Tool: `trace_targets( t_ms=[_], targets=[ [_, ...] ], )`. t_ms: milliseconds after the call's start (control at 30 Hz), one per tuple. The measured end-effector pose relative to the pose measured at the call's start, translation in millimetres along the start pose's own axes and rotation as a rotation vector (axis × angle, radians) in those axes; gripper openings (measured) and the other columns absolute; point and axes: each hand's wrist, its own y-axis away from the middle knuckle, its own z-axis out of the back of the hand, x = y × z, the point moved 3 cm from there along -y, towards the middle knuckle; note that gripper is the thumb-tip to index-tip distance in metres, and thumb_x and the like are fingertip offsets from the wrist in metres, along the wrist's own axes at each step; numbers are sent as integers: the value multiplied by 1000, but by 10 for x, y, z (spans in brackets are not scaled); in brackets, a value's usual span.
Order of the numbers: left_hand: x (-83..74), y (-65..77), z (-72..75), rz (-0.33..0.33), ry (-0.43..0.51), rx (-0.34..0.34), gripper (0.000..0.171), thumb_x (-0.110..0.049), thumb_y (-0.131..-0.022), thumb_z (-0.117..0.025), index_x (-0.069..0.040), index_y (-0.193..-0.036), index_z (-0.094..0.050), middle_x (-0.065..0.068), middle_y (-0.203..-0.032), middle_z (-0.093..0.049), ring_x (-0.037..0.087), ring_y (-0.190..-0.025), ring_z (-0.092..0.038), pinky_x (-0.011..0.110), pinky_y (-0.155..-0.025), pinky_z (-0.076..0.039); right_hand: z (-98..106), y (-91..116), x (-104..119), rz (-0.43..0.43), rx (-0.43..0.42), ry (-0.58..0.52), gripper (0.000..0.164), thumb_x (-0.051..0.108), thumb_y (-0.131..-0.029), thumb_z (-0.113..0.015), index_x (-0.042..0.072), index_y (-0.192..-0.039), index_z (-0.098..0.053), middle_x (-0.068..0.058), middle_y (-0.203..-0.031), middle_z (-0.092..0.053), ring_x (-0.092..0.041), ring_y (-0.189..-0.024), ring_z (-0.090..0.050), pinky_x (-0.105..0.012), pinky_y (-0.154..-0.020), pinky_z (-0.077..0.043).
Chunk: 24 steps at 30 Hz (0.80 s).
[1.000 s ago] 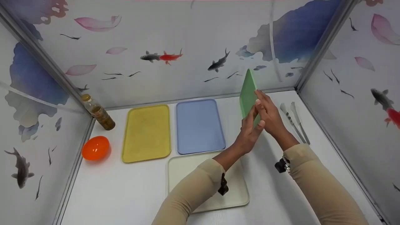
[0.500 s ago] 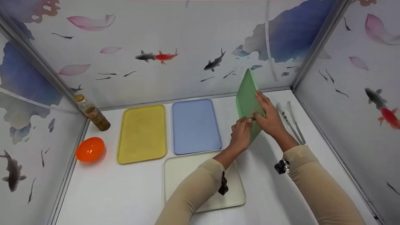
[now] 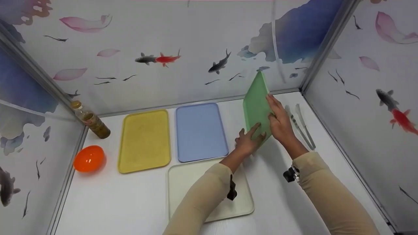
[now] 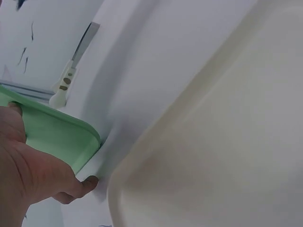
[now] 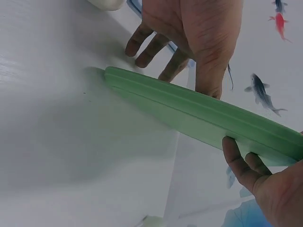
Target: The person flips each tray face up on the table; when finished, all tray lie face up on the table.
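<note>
A green tray (image 3: 256,98) stands tilted on its edge above the right part of the table. My right hand (image 3: 281,125) grips its right edge; in the right wrist view its fingers (image 5: 233,153) press against the tray's underside (image 5: 199,123). My left hand (image 3: 249,142) is at the lower part of the tray, its fingers spread, some touching the inner face and others standing free. In the left wrist view the left hand (image 4: 35,172) is beside the tray's lower corner (image 4: 71,137). A cream tray (image 3: 184,182) lies flat beneath the left forearm.
A blue tray (image 3: 200,130) and a yellow tray (image 3: 143,140) lie side by side at the back. Left of them are an orange bowl (image 3: 89,159) and a bottle of brown liquid (image 3: 94,125). Two knives (image 3: 294,119) lie beside the right wall. Walls enclose the table's back and sides.
My left hand has come away from the right hand and slid down the green tray, fingers spreading. The tray has turned to show more of its inner face. The head view has swung slightly right.
</note>
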Motion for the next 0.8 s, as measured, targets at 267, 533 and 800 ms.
trace_targets(
  t_ms=[267,533,800],
  targets=[
    [-69,133,216,-86,50,20,70,-72,-104,-59,-46,-168,-44,27,-183,-13,64,-159,-27,75,-122,-36,73,63,-28,-26,-69,-141,63,-5,-109,-36,4,-171,-38,-17,-183,-26,-36,-172,-19,-59,-136,-20],
    [-42,133,350,-164,116,-20,70,-68,-100,-69,-45,-164,-52,24,-185,-9,61,-162,-25,73,-124,-36,119,85,-71,-39,-40,-213,68,-5,-110,-37,10,-175,-30,-14,-183,-27,-34,-169,-23,-56,-134,-21],
    [4,159,449,-206,12,-137,68,-64,-97,-78,-43,-159,-59,15,-186,-12,52,-156,-33,66,-119,-45,129,111,-58,31,25,91,91,21,-102,-78,10,-176,-27,-19,-182,-26,-46,-164,-32,-73,-126,-31]
  ],
)
